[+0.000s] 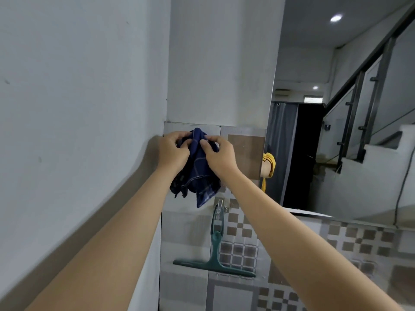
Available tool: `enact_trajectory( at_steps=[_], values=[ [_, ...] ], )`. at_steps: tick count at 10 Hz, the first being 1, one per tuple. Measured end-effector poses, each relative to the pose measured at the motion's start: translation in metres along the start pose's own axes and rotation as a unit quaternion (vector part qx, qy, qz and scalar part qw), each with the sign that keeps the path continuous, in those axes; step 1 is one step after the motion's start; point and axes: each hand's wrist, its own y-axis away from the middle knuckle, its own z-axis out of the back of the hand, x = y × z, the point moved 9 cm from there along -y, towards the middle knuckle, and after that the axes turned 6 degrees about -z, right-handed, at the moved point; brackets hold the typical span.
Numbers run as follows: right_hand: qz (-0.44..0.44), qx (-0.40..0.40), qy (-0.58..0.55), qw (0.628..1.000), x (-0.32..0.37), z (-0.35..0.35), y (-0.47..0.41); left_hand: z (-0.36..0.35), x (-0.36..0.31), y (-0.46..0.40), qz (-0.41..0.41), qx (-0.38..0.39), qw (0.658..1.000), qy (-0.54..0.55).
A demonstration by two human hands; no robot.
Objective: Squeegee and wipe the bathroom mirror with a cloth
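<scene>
Left grip: left hand (171, 151) closed on the upper left folds of the cloth (197, 167), fingers curled in, thumb side towards the wall
Right grip: right hand (219, 154) pinching the upper right edge of the same cloth between thumb and fingertips; knuckles face the camera
Arms: both forearms bare, raised and extended forward, converging on the cloth from the lower corners of the view
Cloth: dark blue with thin pale check lines, bunched at the top between the two hands, the rest hanging loose below them; held in front of the tiled wall (186, 232), whether touching it cannot be told
Squeegee: green squeegee (215, 248) hanging below the cloth from a hook (219, 207) on the tiled wall, handle upright, blade at the bottom slightly tilted down to the right; no hand on it
Mirror: mirror (336, 131) mounted to the right of the hands, well apart from the cloth; left edge runs down just beside the brown tile; it reflects a staircase with a metal railing, ceiling lights, a grey curtain and a dark doorway
Reflection at mirror edge: a yellow sleeve (269, 162) and part of an arm show at the lower left of the glass
Left wall: plain painted wall (78, 97), pale, meeting the tiled section in the corner behind the left hand
</scene>
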Motion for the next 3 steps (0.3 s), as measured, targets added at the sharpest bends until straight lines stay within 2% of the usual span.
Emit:
enact_trajectory(
  at_steps=[1,2,3],
  values=[
    [-0.107,0.043,-0.090,0.989,-0.013,-0.008,0.014,-0.002,0.001,0.009,0.053,0.037,0.998,0.004],
    [-0.217,0.012,-0.117,0.969,-0.031,0.011,0.043,0.010,0.009,0.032,0.101,0.043,0.994,-0.023],
    [-0.359,-0.021,-0.215,0.908,-0.054,0.042,0.094,0.042,0.015,0.100,0.146,-0.043,0.988,0.014]
  ],
)
